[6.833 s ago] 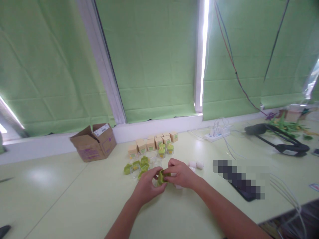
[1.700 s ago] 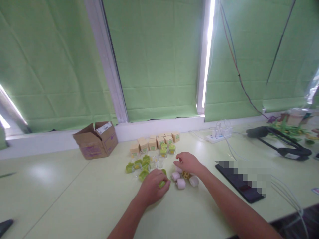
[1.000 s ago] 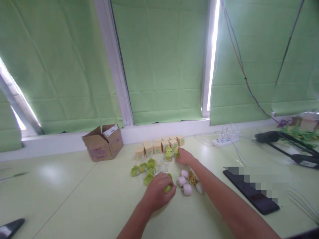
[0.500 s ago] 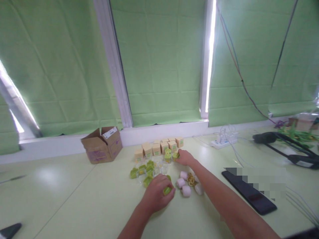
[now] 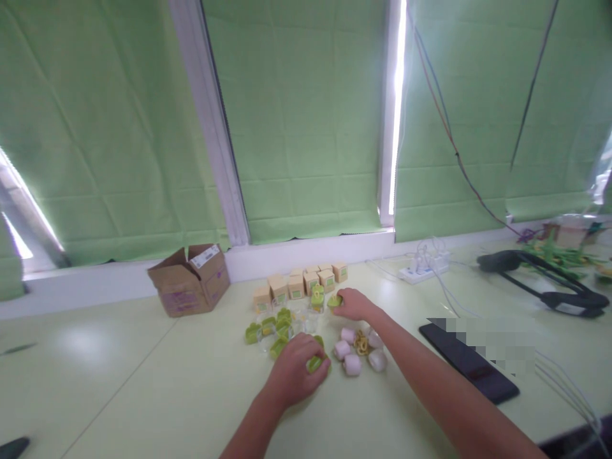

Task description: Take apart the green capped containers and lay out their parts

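Observation:
Low over the table, my left hand [image 5: 297, 368] curls its fingers around a small green piece [image 5: 315, 363], partly covered by the fingers. Farther forward, my right hand [image 5: 352, 304] pinches a small green lid-like piece with a yellow top [image 5: 335, 300]; what lies under it is hard to see. Beside that stands a clear cup with a green lid and yellow loop [image 5: 317, 296]. Several green flower-shaped pieces [image 5: 253, 332] and clear cups [image 5: 310, 324] lie left of it. Between my forearms sit several pale pink rolls [image 5: 352, 365] around a pile of yellow loops [image 5: 361, 343].
Several small tan boxes [image 5: 296, 286] stand in rows behind the cups. An open cardboard box [image 5: 194, 284] is at the left. To the right are a black phone-like slab [image 5: 466, 360], a white power strip [image 5: 423, 270] with cables, and a black headset-like strap [image 5: 540, 280].
The whole view has shifted slightly, moving the scene a little left in the picture. Both hands stay at about the same places among the pieces, each still on its green piece.

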A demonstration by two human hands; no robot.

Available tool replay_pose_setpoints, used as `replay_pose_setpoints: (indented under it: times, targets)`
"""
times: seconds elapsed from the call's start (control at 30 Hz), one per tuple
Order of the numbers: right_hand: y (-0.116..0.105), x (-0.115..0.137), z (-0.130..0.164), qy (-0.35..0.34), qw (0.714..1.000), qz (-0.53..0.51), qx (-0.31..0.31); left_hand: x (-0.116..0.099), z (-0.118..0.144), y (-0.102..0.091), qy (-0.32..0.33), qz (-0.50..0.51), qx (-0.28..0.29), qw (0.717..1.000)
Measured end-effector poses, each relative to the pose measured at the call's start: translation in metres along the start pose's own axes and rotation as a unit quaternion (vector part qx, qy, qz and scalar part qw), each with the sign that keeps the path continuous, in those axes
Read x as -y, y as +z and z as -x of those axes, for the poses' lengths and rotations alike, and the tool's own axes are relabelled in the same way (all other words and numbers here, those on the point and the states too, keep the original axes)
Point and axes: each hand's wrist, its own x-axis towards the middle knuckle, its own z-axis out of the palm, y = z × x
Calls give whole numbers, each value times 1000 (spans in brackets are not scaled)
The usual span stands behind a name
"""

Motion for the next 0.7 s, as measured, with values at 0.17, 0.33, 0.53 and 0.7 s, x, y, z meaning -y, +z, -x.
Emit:
replay_pose_setpoints:
  times: [0.17, 0.33, 0.53, 0.7]
  targets:
    - [-13, 13, 27, -35, 999, -26, -28, 0, 0, 0, 1, -4, -1, 1000]
    - [-22, 27, 60, -88, 986, -122, -74, -3, -2, -3, -7, -2, -7, 1000]
    - [-34, 37, 92, -120, 952, -282, -14, -6, -4, -5, -45, 26, -67, 996]
    - [-40, 47, 109, -158, 912, -377, 36, -9, -3, -6, -61, 58, -69, 994]
